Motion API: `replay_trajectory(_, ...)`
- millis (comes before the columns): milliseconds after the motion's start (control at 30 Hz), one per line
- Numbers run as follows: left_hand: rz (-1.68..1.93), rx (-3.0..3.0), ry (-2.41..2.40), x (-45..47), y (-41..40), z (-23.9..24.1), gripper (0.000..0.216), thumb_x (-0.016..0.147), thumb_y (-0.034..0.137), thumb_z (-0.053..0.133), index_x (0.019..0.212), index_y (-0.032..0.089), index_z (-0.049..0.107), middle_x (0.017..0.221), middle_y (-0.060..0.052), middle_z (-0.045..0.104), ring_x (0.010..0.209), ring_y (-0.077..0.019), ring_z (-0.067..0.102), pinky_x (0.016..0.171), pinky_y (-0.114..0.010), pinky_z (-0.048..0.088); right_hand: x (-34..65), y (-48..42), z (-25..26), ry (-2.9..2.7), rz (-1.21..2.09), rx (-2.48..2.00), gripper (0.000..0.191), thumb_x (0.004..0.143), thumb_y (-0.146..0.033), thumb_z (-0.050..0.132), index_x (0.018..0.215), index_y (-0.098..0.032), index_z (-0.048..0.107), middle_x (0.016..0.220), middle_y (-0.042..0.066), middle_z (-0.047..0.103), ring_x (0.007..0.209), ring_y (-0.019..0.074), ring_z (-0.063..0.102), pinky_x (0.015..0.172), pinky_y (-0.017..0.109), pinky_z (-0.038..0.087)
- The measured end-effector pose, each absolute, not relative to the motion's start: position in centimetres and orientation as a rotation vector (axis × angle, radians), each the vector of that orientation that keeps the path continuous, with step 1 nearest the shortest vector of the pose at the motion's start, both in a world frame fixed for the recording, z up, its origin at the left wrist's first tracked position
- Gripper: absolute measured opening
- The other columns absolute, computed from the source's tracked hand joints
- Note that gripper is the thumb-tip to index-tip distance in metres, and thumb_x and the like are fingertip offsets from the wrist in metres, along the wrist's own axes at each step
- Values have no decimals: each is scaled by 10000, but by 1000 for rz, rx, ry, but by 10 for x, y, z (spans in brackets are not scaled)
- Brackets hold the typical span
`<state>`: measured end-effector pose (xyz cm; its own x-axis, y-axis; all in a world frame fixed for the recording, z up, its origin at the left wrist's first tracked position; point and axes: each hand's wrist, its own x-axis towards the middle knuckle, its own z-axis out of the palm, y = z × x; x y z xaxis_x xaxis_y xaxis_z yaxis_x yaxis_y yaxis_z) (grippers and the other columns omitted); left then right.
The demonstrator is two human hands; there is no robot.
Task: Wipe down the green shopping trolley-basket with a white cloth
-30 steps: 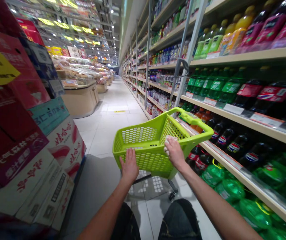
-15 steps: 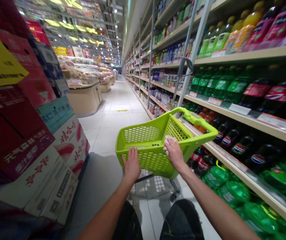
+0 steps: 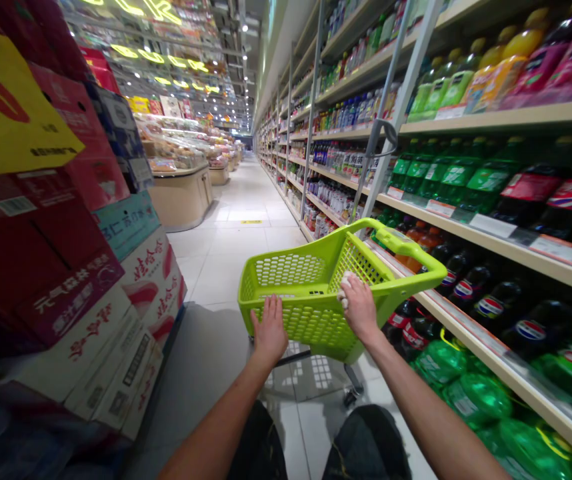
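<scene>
A lime-green plastic shopping cart (image 3: 311, 327) stands sideways in front of me, with perforated walls and its handle at the right. My left hand (image 3: 271, 331) rests against the near side wall by the rim, its fingers stretched out and holding nothing. Further right along the same rim, my right hand (image 3: 359, 307) is closed round a crumpled white cloth (image 3: 345, 288) and presses it to the cart's edge. Part of the cloth is hidden under the fingers. Part of the basket's floor shows over the near rim, bare where visible.
Shelves of drink bottles (image 3: 486, 167) line the right side, close to the cart handle. Stacked drink cartons (image 3: 151, 267) rise at the left under a yellow price sign (image 3: 11, 107). A tiled aisle (image 3: 236, 233) runs ahead past wooden display counters (image 3: 179, 200).
The whole view has shifted slightly, so everything appears a little further right. My right hand stays on the rim with the cloth, and the left hand stays on the side wall.
</scene>
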<state>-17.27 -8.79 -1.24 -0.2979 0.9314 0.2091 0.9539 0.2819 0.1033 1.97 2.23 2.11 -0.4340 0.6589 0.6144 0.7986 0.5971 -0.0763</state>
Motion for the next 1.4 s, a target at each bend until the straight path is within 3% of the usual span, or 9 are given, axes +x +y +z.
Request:
replay_trajectory(233,-305,-1862,-2360,-175,-93,-8,706,672,142,389,1356,134,215,1443,-58,191,1328,-233,135,1037,-570,112,-61,-7,-6,-2414,-94,-825,414,725,-1,403,1084,-147,549,1271,128,475,1237,202,346,1001,416,290)
replay_trajectory(467,-419,-1693,-2497,-200,-95,-6,647,685,151,386,1325,150,292,1410,-78,288,1304,-240,221,1022,-575,167,4,21,18,-2321,-183,-1118,433,688,4,418,1070,-143,560,1263,152,473,1199,258,390,975,474,287)
replay_trajectory(800,-338,-1713,-2442,-201,-100,-12,688,662,126,379,1340,136,257,1428,-73,236,1314,-219,192,1032,-562,150,-83,-12,-7,-2451,-4,-738,414,726,-3,431,1103,-136,537,1283,146,458,1248,208,330,997,429,298)
replay_trajectory(967,-354,-1721,-2499,-201,-101,-7,684,660,128,386,1334,133,270,1426,-81,238,1314,-232,193,1028,-568,152,-40,6,8,-2385,-74,-1000,430,718,-7,420,1108,-141,542,1260,148,480,1207,247,384,983,467,287)
replay_trajectory(1100,-489,-1678,-2573,-192,-95,4,613,685,160,418,1293,121,350,1392,-118,312,1293,-267,242,1019,-585,153,-42,5,10,-2366,-62,-1066,506,688,-1,414,1164,-149,500,1247,138,493,1185,240,411,980,447,300)
replay_trajectory(1200,-733,-1660,-2529,-178,-86,17,498,766,191,380,1263,151,396,1373,-93,356,1284,-240,273,1033,-558,161,-70,-8,5,-2441,31,-972,583,688,-38,436,1266,-99,390,1286,150,453,1214,226,379,1000,408,295)
replay_trajectory(1300,-943,-1862,-2416,-163,-74,28,455,842,217,298,1295,198,342,1371,-44,369,1258,-168,328,1050,-473,212,-80,-12,9,-2513,118,-930,604,722,-152,478,1301,-77,325,1331,171,391,1234,251,348,1020,465,243)
replay_trajectory(1400,-906,-1991,-2383,-152,-62,29,410,879,292,264,1274,245,359,1324,-26,441,1213,-176,389,1037,-522,201,-57,-3,20,-2590,124,-1006,639,677,-259,561,1272,-126,370,1310,166,419,1217,312,357,989,584,180)
